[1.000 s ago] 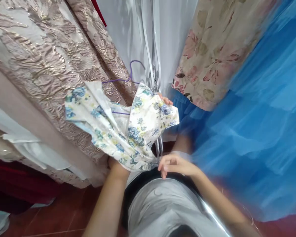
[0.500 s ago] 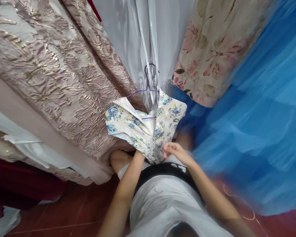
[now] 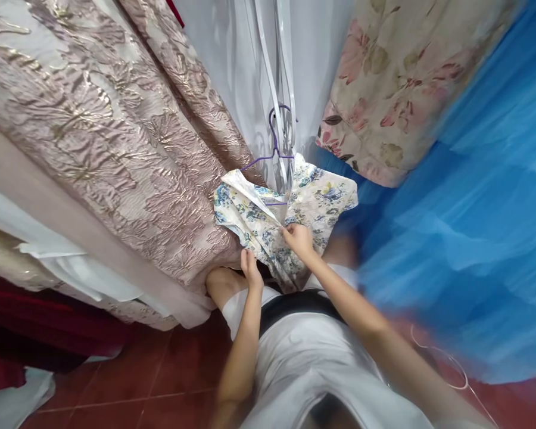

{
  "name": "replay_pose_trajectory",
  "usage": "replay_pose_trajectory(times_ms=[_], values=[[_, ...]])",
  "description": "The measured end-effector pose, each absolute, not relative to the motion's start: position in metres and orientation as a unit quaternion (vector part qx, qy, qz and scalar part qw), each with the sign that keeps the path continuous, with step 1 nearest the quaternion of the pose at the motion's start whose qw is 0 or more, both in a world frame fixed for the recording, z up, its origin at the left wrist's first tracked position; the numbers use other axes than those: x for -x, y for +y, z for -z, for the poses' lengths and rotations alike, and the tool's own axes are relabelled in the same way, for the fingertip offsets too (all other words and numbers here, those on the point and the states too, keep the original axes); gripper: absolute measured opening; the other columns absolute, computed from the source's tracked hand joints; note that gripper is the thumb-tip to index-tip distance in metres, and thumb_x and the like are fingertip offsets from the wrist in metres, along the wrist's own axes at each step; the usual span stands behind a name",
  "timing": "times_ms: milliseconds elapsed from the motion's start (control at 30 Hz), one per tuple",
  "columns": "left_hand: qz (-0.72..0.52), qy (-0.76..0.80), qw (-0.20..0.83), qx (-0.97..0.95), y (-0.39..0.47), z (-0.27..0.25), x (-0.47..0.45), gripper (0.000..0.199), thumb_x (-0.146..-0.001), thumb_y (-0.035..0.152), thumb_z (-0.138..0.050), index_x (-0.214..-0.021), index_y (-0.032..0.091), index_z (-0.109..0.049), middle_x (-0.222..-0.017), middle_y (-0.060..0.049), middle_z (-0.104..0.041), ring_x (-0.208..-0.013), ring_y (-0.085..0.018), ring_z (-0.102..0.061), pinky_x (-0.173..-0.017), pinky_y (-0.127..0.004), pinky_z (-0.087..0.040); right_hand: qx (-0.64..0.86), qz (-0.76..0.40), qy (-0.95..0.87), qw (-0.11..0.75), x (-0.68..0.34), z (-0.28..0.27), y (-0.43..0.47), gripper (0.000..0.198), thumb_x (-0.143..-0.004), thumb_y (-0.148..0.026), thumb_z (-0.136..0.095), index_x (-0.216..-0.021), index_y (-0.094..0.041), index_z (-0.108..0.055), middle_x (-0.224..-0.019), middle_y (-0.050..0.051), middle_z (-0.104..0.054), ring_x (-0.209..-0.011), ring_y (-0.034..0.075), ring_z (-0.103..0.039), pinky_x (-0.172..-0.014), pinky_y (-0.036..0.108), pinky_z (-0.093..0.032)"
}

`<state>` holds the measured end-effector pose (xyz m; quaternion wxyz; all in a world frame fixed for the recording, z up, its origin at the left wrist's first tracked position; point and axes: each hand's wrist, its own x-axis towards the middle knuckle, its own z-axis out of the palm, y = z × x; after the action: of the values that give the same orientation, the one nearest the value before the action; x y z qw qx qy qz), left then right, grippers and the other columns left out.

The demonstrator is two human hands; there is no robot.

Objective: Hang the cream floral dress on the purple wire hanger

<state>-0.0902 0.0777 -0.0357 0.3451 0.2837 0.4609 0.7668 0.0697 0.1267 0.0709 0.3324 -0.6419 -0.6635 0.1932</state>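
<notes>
A white blouse (image 3: 315,205) with blue and yellow flowers hangs on a purple hanger (image 3: 274,143) in front of my lap. My right hand (image 3: 298,239) pinches the blouse's front at the low point of its V neckline. Lower and to the left, my left hand (image 3: 251,271) has its fingers closed at the blouse's left side edge. The blouse's lower part falls in folds between my two hands, over my dark waistband.
Pink and gold brocade gowns (image 3: 161,196) hang on the left, a pale floral fabric (image 3: 384,101) and a blue tulle dress (image 3: 464,238) on the right. Several white straps (image 3: 270,71) hang behind the hanger. A thin white cable (image 3: 446,357) lies on the red tiled floor (image 3: 174,363).
My right hand has moved up and inward onto the neckline's low point. My left hand has come out from under the blouse's lower part to its side edge. The blouse appears shifted right.
</notes>
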Motion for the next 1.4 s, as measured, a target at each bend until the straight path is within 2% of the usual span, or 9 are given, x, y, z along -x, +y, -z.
replay_pose_trajectory(times_ms=[167, 333, 467, 633, 733, 900, 967, 1133, 1400], values=[[-0.746, 0.465, 0.328, -0.346, 0.074, 0.028, 0.07, 0.045, -0.087, 0.052, -0.07, -0.115, 0.018, -0.061, -0.115, -0.01, -0.068, -0.114, -0.023, -0.065, -0.103, -0.034, -0.049, 0.627, -0.19, -0.641, 0.401, -0.07, -0.063, 0.131, 0.027, -0.093, -0.04, -0.061, -0.079, -0.02, -0.072, -0.074, 0.003, -0.075, -0.072, 0.02, -0.068, -0.063, 0.027, -0.035], [-0.737, 0.432, 0.382, -0.353, 0.075, 0.011, 0.067, 0.059, -0.072, 0.032, -0.084, -0.124, 0.02, -0.06, -0.131, -0.011, -0.066, -0.126, -0.027, -0.062, -0.113, -0.039, -0.045, 0.616, -0.2, -0.632, 0.426, -0.081, -0.057, 0.12, 0.033, -0.087, -0.052, -0.068, -0.077, -0.02, -0.068, -0.068, 0.001, -0.07, -0.069, 0.019, -0.065, -0.065, 0.027, -0.036], [-0.686, 0.462, 0.47, -0.308, 0.071, 0.009, 0.071, 0.052, -0.062, 0.021, -0.082, -0.112, 0.017, -0.068, -0.12, -0.011, -0.073, -0.118, -0.031, -0.067, -0.109, -0.045, -0.049, 0.603, -0.223, -0.644, 0.414, -0.083, -0.057, 0.11, 0.031, -0.086, -0.051, -0.07, -0.088, -0.02, -0.07, -0.068, 0.001, -0.07, -0.072, 0.021, -0.066, -0.067, 0.028, -0.037], [-0.684, 0.495, 0.452, -0.287, 0.064, 0.01, 0.077, 0.048, -0.059, 0.018, -0.079, -0.106, 0.016, -0.07, -0.107, -0.01, -0.075, -0.112, -0.032, -0.069, -0.104, -0.045, -0.052, 0.57, -0.257, -0.659, 0.418, -0.082, -0.057, 0.098, 0.025, -0.089, -0.043, -0.062, -0.081, -0.02, -0.066, -0.062, 0.0, -0.065, -0.064, 0.019, -0.061, -0.066, 0.028, -0.037], [-0.721, 0.517, 0.361, -0.286, 0.059, 0.008, 0.077, 0.053, -0.062, 0.022, -0.078, -0.113, 0.015, -0.065, -0.112, -0.012, -0.072, -0.115, -0.033, -0.066, -0.106, -0.046, -0.05, 0.546, -0.3, -0.654, 0.428, -0.086, -0.053, 0.09, 0.025, -0.087, -0.041, -0.061, -0.073, -0.02, -0.061, -0.059, -0.001, -0.062, -0.06, 0.017, -0.057, -0.063, 0.027, -0.037], [-0.744, 0.544, 0.002, -0.387, 0.042, 0.001, 0.068, 0.072, -0.075, 0.028, -0.078, -0.139, 0.016, -0.047, -0.145, -0.02, -0.047, -0.138, -0.032, -0.045, -0.118, -0.047, -0.036, 0.484, -0.416, -0.603, 0.478, -0.091, -0.046, 0.073, 0.033, -0.085, -0.049, -0.064, -0.071, -0.02, -0.059, -0.051, -0.004, -0.053, -0.049, 0.013, -0.047, -0.055, 0.026, -0.036], [-0.71, 0.532, -0.023, -0.461, 0.04, -0.004, 0.06, 0.06, -0.076, 0.029, -0.079, -0.129, 0.016, -0.056, -0.137, -0.019, -0.053, -0.133, -0.032, -0.048, -0.117, -0.047, -0.035, 0.467, -0.444, -0.569, 0.511, -0.09, -0.047, 0.066, 0.034, -0.083, -0.051, -0.068, -0.073, -0.019, -0.061, -0.051, -0.003, -0.055, -0.047, 0.012, -0.046, -0.053, 0.027, -0.037], [-0.614, 0.479, 0.138, -0.611, 0.054, -0.018, 0.031, 0.015, -0.087, 0.024, -0.065, -0.101, 0.021, -0.068, -0.095, -0.008, -0.068, -0.093, -0.024, -0.063, -0.091, -0.037, -0.049, 0.417, -0.521, -0.499, 0.552, -0.083, -0.055, 0.051, 0.034, -0.076, -0.05, -0.074, -0.076, -0.018, -0.065, -0.055, 0.001, -0.063, -0.048, 0.013, -0.052, -0.051, 0.026, -0.042], [-0.584, 0.465, 0.122, -0.654, 0.047, -0.023, 0.018, 0.017, -0.091, 0.022, -0.057, -0.074, 0.021, -0.057, -0.072, -0.003, -0.06, -0.074, -0.019, -0.058, -0.076, -0.03, -0.044, 0.353, -0.636, -0.381, 0.57, -0.093, -0.105, 0.071, 0.043, -0.064, -0.043, -0.082, -0.05, -0.021, -0.048, -0.04, -0.007, -0.038, -0.038, 0.005, -0.028, -0.038, 0.023, -0.021]])
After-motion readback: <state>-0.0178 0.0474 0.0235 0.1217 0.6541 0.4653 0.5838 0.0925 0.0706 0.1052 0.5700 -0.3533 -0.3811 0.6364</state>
